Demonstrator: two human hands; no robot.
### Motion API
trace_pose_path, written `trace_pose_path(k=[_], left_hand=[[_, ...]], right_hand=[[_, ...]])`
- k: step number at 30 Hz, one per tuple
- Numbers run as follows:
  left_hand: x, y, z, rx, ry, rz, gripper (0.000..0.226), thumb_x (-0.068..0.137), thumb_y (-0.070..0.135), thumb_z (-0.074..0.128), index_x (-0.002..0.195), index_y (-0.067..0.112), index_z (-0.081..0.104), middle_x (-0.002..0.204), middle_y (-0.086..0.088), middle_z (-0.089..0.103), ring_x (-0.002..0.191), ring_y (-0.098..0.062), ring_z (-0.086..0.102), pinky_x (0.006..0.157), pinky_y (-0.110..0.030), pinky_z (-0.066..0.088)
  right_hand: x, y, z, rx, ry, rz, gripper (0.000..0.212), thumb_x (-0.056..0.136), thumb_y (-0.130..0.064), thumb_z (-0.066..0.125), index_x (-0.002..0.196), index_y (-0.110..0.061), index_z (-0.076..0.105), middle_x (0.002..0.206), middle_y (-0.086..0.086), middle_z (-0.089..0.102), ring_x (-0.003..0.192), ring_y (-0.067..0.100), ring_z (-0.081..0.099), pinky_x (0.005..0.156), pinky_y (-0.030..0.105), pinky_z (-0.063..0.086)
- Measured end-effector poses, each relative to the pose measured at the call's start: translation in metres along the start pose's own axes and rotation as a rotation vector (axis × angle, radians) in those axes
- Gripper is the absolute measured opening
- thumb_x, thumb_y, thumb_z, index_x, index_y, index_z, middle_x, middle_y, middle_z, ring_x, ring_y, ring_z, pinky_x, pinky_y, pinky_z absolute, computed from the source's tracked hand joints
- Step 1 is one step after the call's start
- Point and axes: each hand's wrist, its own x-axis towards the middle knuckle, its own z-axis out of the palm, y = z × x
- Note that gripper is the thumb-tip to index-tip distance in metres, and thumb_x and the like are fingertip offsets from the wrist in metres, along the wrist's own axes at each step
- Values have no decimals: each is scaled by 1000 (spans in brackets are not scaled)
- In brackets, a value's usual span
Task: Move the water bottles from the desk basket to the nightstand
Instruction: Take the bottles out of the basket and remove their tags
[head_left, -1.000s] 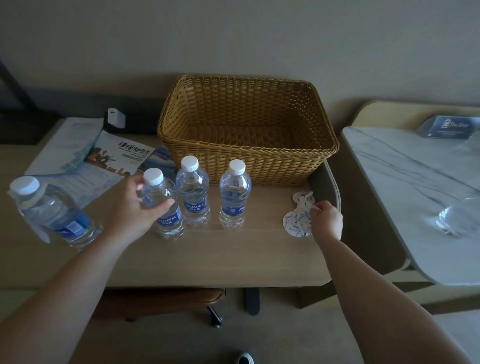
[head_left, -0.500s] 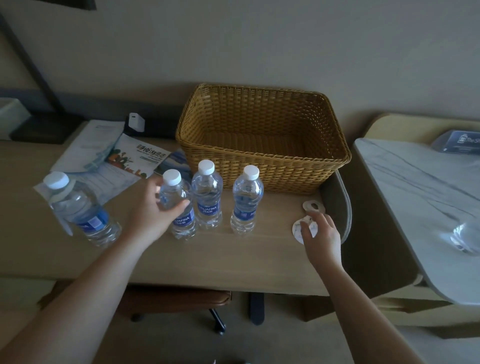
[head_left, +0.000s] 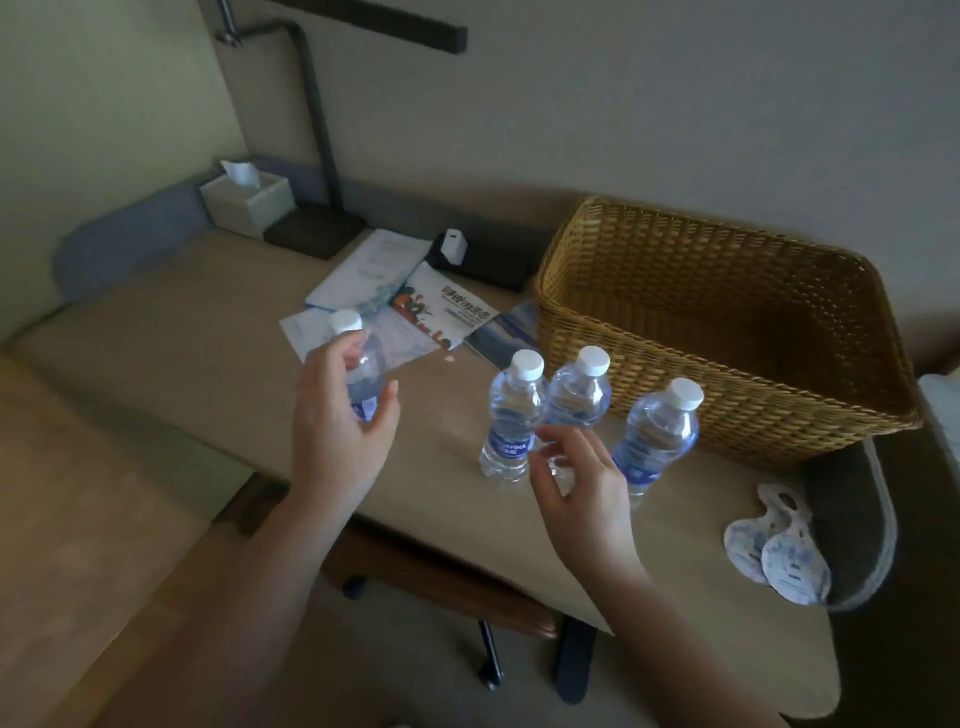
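Note:
Three clear water bottles with white caps and blue labels stand on the wooden desk (head_left: 182, 353) in front of the wicker basket (head_left: 701, 415), which looks empty: one on the left (head_left: 511, 415), one in the middle (head_left: 581, 389), one on the right (head_left: 657, 431). A fourth bottle (head_left: 363, 374) is further left, and my left hand (head_left: 337, 421) is wrapped around it, thumb on its right side. My right hand (head_left: 574, 480) hovers with fingers apart just in front of the left and middle bottles, covering the base of the middle one.
Brochures and papers (head_left: 410, 301) lie behind the left bottle. A tissue box (head_left: 247, 205), a dark lamp base (head_left: 311, 234) and a white charger (head_left: 456, 244) sit at the back. Paper tags (head_left: 774, 551) lie near the desk's right end. A chair (head_left: 415, 566) is tucked below.
The view has swung left. My left hand left the row of three and closed around the separate left bottle. My right hand moved from the paper tags to the row of bottles.

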Motion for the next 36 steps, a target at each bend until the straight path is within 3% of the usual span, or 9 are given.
trace_pose_path(k=[4, 9, 11, 18, 23, 26, 30, 33, 36], left_hand=[[5, -28, -22, 33, 51, -112, 62, 74, 5, 75, 129, 4, 47, 121, -8, 52, 114, -22, 48, 93, -7, 30], [23, -64, -20, -89, -191, -572, 73, 80, 26, 73, 142, 29, 36, 139, 10, 40, 121, -1, 36, 95, -25, 37], [26, -71, -15, -187, -290, -663, 76, 81, 32, 71, 145, 34, 31, 147, 10, 38, 123, 0, 36, 89, -21, 36], [23, -75, -6, -345, -354, -655, 61, 84, 27, 68, 138, 42, 42, 134, 17, 53, 123, -6, 49, 94, -28, 45], [8, -65, -9, -335, -246, -628, 45, 86, 28, 66, 127, 35, 50, 128, 15, 54, 119, -1, 48, 79, -11, 36], [-5, -60, -9, -312, -256, -611, 54, 83, 18, 63, 133, 30, 47, 130, 11, 50, 120, 0, 46, 84, -12, 38], [-14, -56, -8, -283, -273, -522, 52, 81, 21, 60, 130, 32, 47, 130, 11, 48, 114, 13, 43, 79, 2, 34], [0, -63, -9, -294, -209, -584, 59, 75, 31, 56, 133, 33, 44, 133, 13, 48, 120, 5, 43, 78, -1, 37], [29, -71, -6, -368, -256, -677, 70, 77, 32, 59, 142, 36, 34, 147, 12, 38, 132, -4, 36, 91, -16, 37]], right_hand=[[32, -34, 42, 81, -136, -105, 20, 88, -17, 63, 108, -18, 63, 101, -6, 59, 87, 3, 58, 75, 18, 47], [71, -59, 99, 76, -317, -76, 39, 89, -23, 61, 127, -18, 54, 120, -1, 55, 101, 6, 52, 85, 24, 45], [81, -64, 116, 93, -381, -23, 47, 90, -26, 60, 136, -19, 48, 130, 0, 51, 113, 10, 51, 90, 22, 41], [93, -68, 142, 209, -453, 117, 52, 90, -22, 57, 140, -18, 44, 141, 1, 47, 128, 13, 43, 105, 29, 37], [105, -64, 140, 325, -520, 209, 47, 91, -25, 51, 138, -23, 45, 137, 1, 52, 124, 15, 48, 96, 33, 45], [117, -67, 138, 430, -548, 289, 42, 86, -29, 47, 127, -26, 54, 127, -1, 57, 115, 12, 52, 93, 32, 45], [129, -72, 134, 494, -526, 315, 34, 72, -28, 44, 100, -30, 64, 112, -1, 63, 109, 16, 55, 96, 37, 43], [127, -65, 134, 474, -507, 319, 29, 88, -28, 50, 116, -27, 59, 111, -12, 59, 114, 14, 53, 84, 25, 42], [116, -56, 136, 427, -471, 325, 36, 93, -28, 52, 129, -30, 50, 125, -7, 54, 117, 13, 49, 81, 24, 39]])
